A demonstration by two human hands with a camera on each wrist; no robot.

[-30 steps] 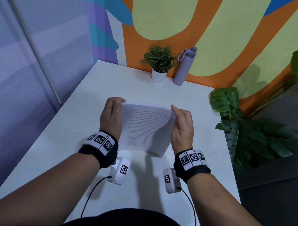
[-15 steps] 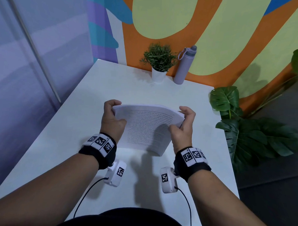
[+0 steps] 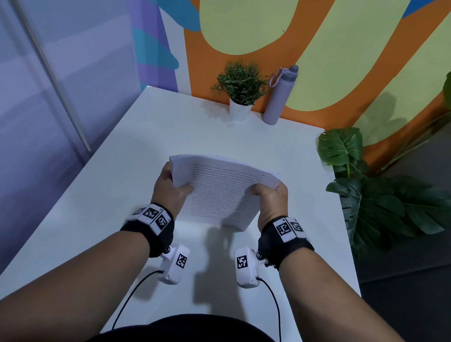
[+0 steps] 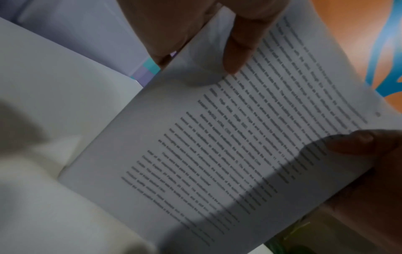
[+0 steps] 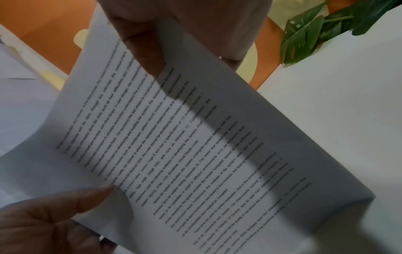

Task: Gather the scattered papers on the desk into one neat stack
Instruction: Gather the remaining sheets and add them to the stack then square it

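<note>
We held the papers (image 3: 219,191) in 2 pinching hands, left hand (image 3: 169,191) at 9, right hand (image 3: 271,198) at 3; squaring step underway, next prob. tapping edges on desk (image 3: 115,192).

Office-type nook: white desk (image 3: 147,152) w/ potted plant (image 3: 239,94), bottle (image 3: 279,95), colourful mural wall (image 3: 315,45).

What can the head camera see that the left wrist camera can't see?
Only the head view shows the small potted plant, the lilac water bottle, both wristbands and the whole white desk.

Only the left wrist view shows the printed lines up close, though too blurred to read, with the left thumb pressed on the page.

Both show the stack of papers held off the desk, gripped by the left hand on one side and the right hand on the other.
</note>
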